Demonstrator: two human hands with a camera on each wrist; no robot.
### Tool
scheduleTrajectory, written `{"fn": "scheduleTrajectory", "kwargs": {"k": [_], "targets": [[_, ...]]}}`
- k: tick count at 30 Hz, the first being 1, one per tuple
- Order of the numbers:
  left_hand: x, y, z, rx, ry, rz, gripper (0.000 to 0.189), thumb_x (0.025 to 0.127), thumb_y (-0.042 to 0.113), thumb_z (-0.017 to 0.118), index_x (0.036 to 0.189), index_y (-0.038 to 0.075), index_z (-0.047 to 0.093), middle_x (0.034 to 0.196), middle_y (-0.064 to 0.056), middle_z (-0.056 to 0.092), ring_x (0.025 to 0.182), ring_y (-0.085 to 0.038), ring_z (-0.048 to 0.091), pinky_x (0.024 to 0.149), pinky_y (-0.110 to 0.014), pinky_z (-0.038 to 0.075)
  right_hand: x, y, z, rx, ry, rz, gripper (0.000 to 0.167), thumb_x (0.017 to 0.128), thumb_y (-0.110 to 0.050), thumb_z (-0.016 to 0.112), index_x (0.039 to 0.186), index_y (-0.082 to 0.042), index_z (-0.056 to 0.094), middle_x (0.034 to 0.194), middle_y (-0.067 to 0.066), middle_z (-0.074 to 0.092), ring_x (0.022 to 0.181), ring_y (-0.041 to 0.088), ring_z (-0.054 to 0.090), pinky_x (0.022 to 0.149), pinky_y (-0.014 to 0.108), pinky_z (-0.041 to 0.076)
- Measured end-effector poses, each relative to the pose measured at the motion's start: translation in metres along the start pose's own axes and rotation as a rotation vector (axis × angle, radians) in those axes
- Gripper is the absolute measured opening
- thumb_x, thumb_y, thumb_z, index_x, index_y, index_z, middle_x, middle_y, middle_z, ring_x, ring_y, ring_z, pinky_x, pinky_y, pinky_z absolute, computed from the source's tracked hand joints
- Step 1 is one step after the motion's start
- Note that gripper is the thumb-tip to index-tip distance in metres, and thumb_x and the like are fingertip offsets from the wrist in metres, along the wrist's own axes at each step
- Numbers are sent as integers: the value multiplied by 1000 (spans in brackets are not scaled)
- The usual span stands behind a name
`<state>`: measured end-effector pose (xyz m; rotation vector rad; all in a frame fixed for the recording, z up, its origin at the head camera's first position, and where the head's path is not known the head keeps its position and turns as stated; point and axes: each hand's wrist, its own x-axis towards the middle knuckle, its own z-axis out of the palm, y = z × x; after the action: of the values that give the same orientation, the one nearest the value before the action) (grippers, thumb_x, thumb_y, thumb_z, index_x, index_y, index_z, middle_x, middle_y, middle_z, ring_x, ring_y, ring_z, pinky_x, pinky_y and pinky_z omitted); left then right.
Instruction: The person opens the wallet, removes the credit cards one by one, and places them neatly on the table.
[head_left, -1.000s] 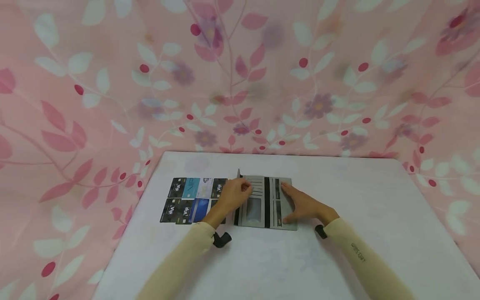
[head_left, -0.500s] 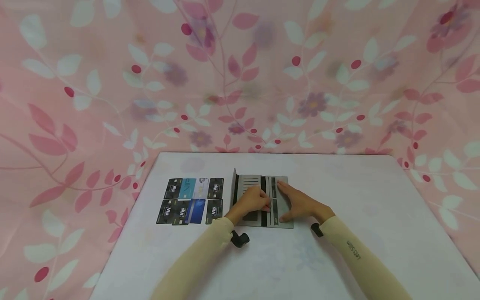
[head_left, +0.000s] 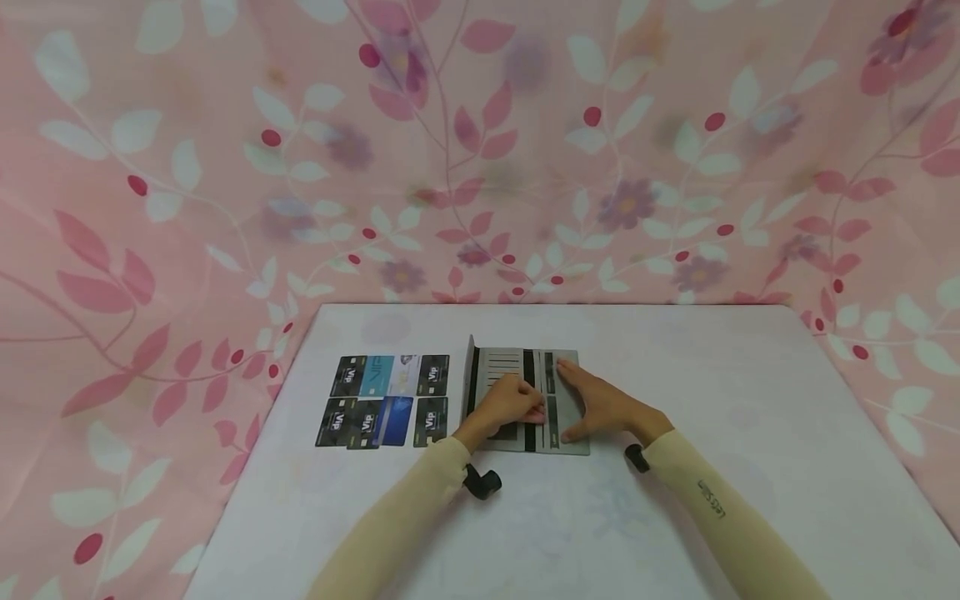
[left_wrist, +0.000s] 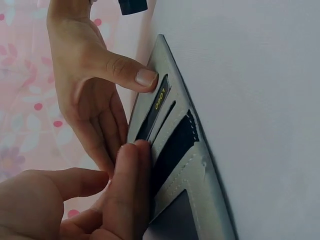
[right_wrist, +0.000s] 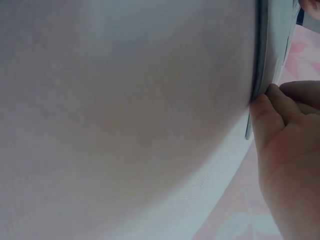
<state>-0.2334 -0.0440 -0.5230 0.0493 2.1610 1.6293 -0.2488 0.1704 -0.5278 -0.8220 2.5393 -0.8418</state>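
Note:
A grey wallet point(head_left: 572, 421) lies spread on the table, its left flap point(head_left: 470, 379) standing up. Dark bands and card slots run down its right part. My left hand point(head_left: 506, 402) is over the middle of the wallet. Its fingertips touch the slots in the left wrist view, thumb apart and nothing visible between. A dark strip marked LOGO point(left_wrist: 156, 102) shows in one slot. My right hand point(head_left: 603, 407) spreads thumb and fingers across the wallet's right side, the thumb resting near the edge. In the right wrist view, fingertips touch the wallet's edge point(right_wrist: 259, 65).
Left of the wallet, several cards lie in two rows, among them a blue card point(head_left: 392, 421), a teal card point(head_left: 377, 375) and a black VIP card point(head_left: 431, 421). A flowered pink cloth point(head_left: 480, 167) hangs behind the white table point(head_left: 675, 358).
My left hand has moved right, from the wallet's left part to its middle slots, uncovering a black card in the lower row. The right hand stays at the wallet's right side.

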Motion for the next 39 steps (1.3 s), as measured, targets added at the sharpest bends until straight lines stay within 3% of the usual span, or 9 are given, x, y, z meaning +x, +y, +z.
{"fn": "scheduleTrajectory", "kwargs": {"k": [4, 8, 15, 19, 21, 24, 31, 36, 39], "targets": [[-1, 2, -1, -22, -10, -27, 21, 95, 8, 58, 95, -7, 73, 77, -9, 71, 66, -17, 71, 64, -26, 58, 1, 0, 2, -4, 5, -12, 123, 65, -41, 90, 154, 0, 17, 162, 12, 12, 146, 32, 15, 116, 50, 19], [-1, 5, -7, -102, -70, -82, 22, 96, 6, 56, 99, -10, 71, 80, -14, 72, 71, -21, 72, 66, -28, 58, 2, -1, 3, -11, 4, -15, 122, 65, -41, 89, 154, 0, 17, 162, 11, 12, 146, 31, 15, 116, 49, 19], [0, 6, -19, -332, -177, -153, 24, 94, 0, 54, 103, -21, 63, 88, -27, 69, 84, -34, 71, 74, -35, 58, 4, -2, 3, -29, 1, -28, 121, 66, -42, 88, 154, -1, 16, 162, 11, 11, 147, 30, 15, 116, 49, 19], [-1, 3, -14, -465, -166, -197, 24, 94, -3, 55, 108, -21, 60, 95, -29, 68, 88, -35, 70, 79, -38, 57, 1, 0, 1, -49, -7, -21, 113, 71, -40, 84, 154, -2, 18, 162, 10, 12, 147, 30, 15, 116, 49, 20], [-2, 2, -10, -486, -150, -190, 24, 93, -3, 56, 109, -21, 60, 96, -28, 68, 88, -32, 71, 80, -38, 57, 0, 0, -1, -45, -2, -22, 109, 72, -37, 82, 154, -2, 19, 162, 10, 13, 146, 30, 15, 116, 50, 20], [-1, 2, -3, -393, -128, -135, 22, 94, -1, 57, 107, -18, 63, 92, -22, 70, 82, -24, 72, 78, -33, 57, -1, 0, -4, -28, 5, -21, 107, 73, -35, 81, 154, -2, 20, 162, 10, 13, 146, 31, 15, 116, 51, 19], [2, 4, 8, 83, -46, 13, 11, 89, 6, 68, 90, -3, 75, 72, -5, 71, 62, -11, 69, 63, -24, 57, 0, 1, -2, -5, 2, -21, 109, 73, -35, 83, 154, -2, 18, 162, 10, 11, 147, 31, 13, 116, 52, 19], [5, 3, 13, 267, -5, 54, 9, 86, 9, 73, 81, 3, 77, 60, 1, 68, 57, -9, 67, 65, -20, 54, 0, 2, -1, 2, 1, -21, 108, 73, -33, 83, 154, -1, 19, 162, 10, 12, 147, 31, 14, 116, 52, 18], [4, 5, 16, 325, 19, 59, 11, 86, 8, 71, 76, 5, 75, 57, 2, 66, 56, -9, 66, 64, -20, 51, 0, 3, -1, 2, 3, -21, 108, 73, -32, 83, 154, -1, 19, 162, 11, 12, 146, 32, 14, 116, 53, 18]]}}
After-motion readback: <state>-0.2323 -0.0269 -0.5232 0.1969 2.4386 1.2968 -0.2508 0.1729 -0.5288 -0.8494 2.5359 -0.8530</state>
